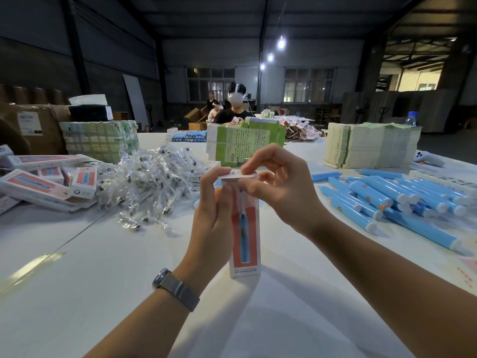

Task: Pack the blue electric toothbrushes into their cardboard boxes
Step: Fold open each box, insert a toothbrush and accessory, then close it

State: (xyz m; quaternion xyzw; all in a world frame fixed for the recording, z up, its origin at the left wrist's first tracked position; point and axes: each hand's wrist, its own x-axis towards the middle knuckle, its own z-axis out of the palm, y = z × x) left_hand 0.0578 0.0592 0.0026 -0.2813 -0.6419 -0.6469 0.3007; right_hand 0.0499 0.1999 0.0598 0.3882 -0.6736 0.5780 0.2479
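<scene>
A tall cardboard box [245, 239] printed with a blue toothbrush on a red panel stands upright at the centre of the frame on the white worktop [103, 293]. The left hand [214, 215], a watch on its wrist, curls round the box's upper body, thumb at the top edge. The right hand [278, 182] pinches the white top flap [238, 176] between thumb and bent fingers. At right lies a heap of blue toothbrushes [392, 200]; left of centre, a pile of clear-wrapped brush heads [152, 179]; at far left, filled boxes [44, 184]. Green flat cartons [242, 146] stand behind the hands.
</scene>
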